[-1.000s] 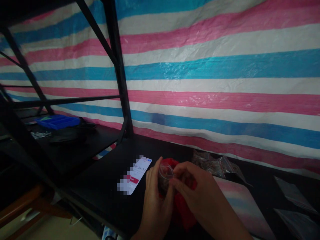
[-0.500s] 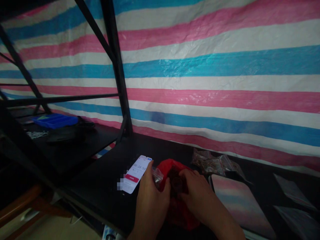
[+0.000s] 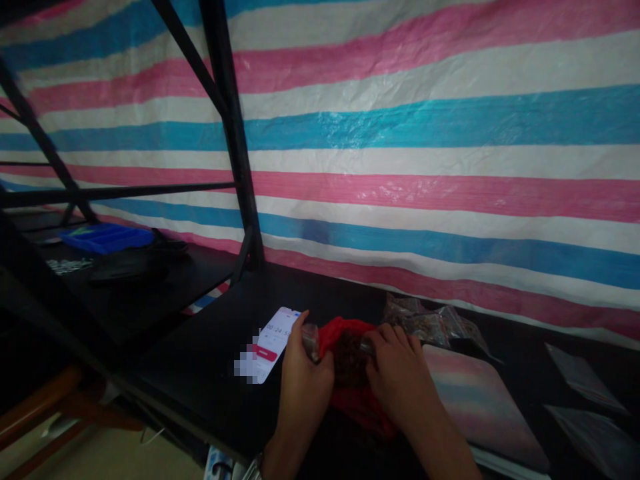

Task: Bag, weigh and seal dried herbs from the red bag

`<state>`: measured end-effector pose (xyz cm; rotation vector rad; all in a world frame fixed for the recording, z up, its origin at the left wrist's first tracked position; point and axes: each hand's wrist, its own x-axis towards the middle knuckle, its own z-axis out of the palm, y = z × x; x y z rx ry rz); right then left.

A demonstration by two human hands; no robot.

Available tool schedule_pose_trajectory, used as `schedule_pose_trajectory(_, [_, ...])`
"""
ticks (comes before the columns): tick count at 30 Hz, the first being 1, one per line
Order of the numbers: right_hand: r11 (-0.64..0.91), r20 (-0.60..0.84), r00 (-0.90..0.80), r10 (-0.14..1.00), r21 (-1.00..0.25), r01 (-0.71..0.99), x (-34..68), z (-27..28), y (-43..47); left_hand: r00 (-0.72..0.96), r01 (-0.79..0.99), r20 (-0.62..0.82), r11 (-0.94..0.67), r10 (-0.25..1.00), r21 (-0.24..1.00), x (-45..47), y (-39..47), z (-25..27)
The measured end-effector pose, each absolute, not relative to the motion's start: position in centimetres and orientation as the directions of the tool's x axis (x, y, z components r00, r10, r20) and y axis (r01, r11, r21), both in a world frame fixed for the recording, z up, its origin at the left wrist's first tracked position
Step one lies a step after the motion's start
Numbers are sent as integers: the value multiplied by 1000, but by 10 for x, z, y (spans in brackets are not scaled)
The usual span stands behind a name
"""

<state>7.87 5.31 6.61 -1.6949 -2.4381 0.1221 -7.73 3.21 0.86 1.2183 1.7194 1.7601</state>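
Note:
A red bag [image 3: 334,327] stands with its mouth spread, and a heap of small dark brown pieces [image 3: 350,360] lies inside. At the bag's left side, my left hand [image 3: 306,383] is closed on a small clear plastic bag [image 3: 311,341], which bulges between thumb and fingers. My right hand [image 3: 405,373] is over the right side of the red bag, fingers curled together. Something small and greyish shows at its fingertips, too dim to name. Left of my left hand lies a lit phone [image 3: 275,337] with a running timer.
Several filled clear bags [image 3: 425,327] lie behind the red bag. A flat, pale, glossy-topped object [image 3: 480,400] is to the right, with flat clear bags [image 3: 583,377] beyond. Black frame posts [image 3: 240,167] rise at left, near a blue tray [image 3: 107,238]. Striped sheeting [image 3: 425,160] hangs behind.
My right hand has drawn back from the middle of the red bag to its right side, uncovering the brown pieces. My left hand has stayed nearly in place with the clear bag.

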Motion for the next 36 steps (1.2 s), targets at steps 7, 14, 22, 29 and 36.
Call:
schedule_pose_trajectory(7, [350, 70, -343, 937, -182, 919, 79, 73, 53, -480, 96, 96, -56, 872, 994, -74, 36, 18])
schedule_pose_trajectory(14, [394, 129, -374, 918, -403, 826, 77, 60, 60, -464, -59, 9, -41, 886, 997, -72, 36, 26])
schedule_pose_trajectory(22, [288, 132, -261, 956, -577, 764, 79, 55, 62, -469, -125, -48, -13, 882, 992, -75, 32, 28])
schedule_pose_trajectory(29, [259, 144, -235, 961, -763, 592, 81, 54, 67, -469, -35, 68, -96, 880, 995, -76, 33, 25])
schedule_pose_trajectory(36, [292, 181, -329, 927, -898, 328, 86, 71, 67, -394, 231, 239, -157, 888, 960, -74, 28, 17])
